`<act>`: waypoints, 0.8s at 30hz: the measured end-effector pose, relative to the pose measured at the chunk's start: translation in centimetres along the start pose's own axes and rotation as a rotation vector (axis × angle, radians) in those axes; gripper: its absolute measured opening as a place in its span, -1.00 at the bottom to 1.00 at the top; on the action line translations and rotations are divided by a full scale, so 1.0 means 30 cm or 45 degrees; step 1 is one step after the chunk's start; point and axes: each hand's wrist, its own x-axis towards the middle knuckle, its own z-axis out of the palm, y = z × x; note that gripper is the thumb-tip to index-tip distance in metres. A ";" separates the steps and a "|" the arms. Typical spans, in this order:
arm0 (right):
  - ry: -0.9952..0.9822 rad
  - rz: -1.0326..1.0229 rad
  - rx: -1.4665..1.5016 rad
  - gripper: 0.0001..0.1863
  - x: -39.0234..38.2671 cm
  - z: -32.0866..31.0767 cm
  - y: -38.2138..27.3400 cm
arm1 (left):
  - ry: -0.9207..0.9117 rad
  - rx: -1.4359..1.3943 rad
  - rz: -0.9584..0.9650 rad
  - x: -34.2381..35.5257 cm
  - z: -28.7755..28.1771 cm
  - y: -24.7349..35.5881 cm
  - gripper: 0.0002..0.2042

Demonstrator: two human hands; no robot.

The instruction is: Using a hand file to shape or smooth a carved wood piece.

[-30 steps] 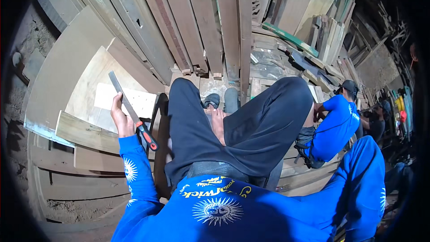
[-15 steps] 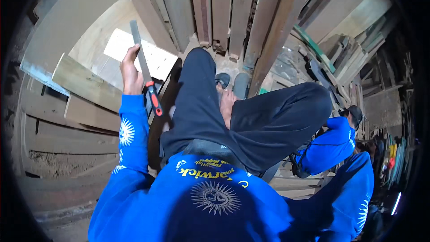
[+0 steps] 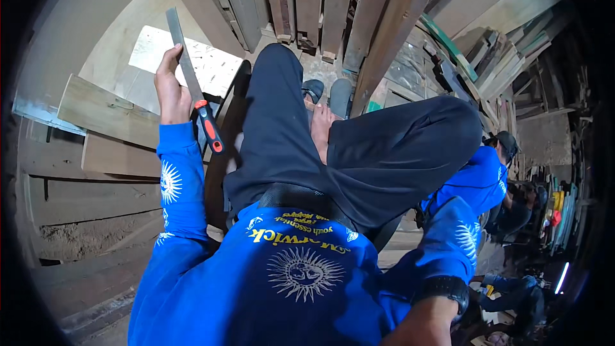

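My left hand [image 3: 172,86] is raised at the left, closed on the flat metal blade of a file [image 3: 187,69]. The file's black and red handle [image 3: 209,129] hangs down beside my wrist, and the blade's end sticks up past my fingers. Below the blade's upper end lies a pale, brightly lit board [image 3: 214,67]. Of my right hand [image 3: 423,328], only the part just past a black wristwatch shows at the lower edge; its fingers are outside the picture.
My crossed legs in dark trousers [image 3: 384,131] fill the middle. Long wooden planks [image 3: 343,13] stand ahead, with stacked offcuts [image 3: 506,67] at the far right. Curved boards [image 3: 106,102] lie at the left. Another person in blue [image 3: 477,176] sits at the right.
My left hand has shifted slightly left and up with the file. My right arm has swung inward, bringing the watch and part of the hand into view at the lower edge.
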 end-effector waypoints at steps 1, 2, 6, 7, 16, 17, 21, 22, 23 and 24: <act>0.016 -0.119 0.233 -0.67 0.051 -0.179 -0.154 | 0.022 0.041 0.062 -0.010 -0.117 0.047 -0.86; 0.139 -0.239 0.416 -0.69 0.073 -0.478 -0.231 | 0.072 0.024 0.074 -0.029 -0.110 0.052 -0.86; 1.655 -1.153 0.430 -0.74 -0.019 -1.208 -0.358 | 0.059 0.119 0.053 -0.043 -0.006 0.019 -0.84; 0.753 -0.879 0.915 -0.97 0.095 -1.248 -0.395 | 0.048 0.135 0.046 -0.065 0.016 0.030 -0.84; -0.270 0.096 1.224 -0.85 0.295 -0.594 -0.384 | 0.141 -0.048 0.027 -0.037 -0.020 0.021 -0.84; -0.339 0.133 1.187 -0.84 0.289 -0.567 -0.387 | 0.119 -0.064 0.029 -0.027 -0.022 0.025 -0.84; -0.250 -0.147 0.854 -0.81 0.225 -0.391 -0.376 | 0.125 -0.107 0.004 -0.012 -0.025 0.038 -0.82; -0.371 -0.240 0.807 -0.80 0.207 -0.348 -0.366 | 0.149 -0.131 -0.016 -0.004 -0.027 0.037 -0.82; -0.402 -0.236 0.782 -0.79 0.199 -0.341 -0.381 | 0.126 -0.109 -0.016 0.002 -0.035 0.045 -0.82; -0.432 -0.232 0.756 -0.78 0.194 -0.334 -0.396 | 0.112 -0.165 -0.022 0.005 -0.036 0.044 -0.81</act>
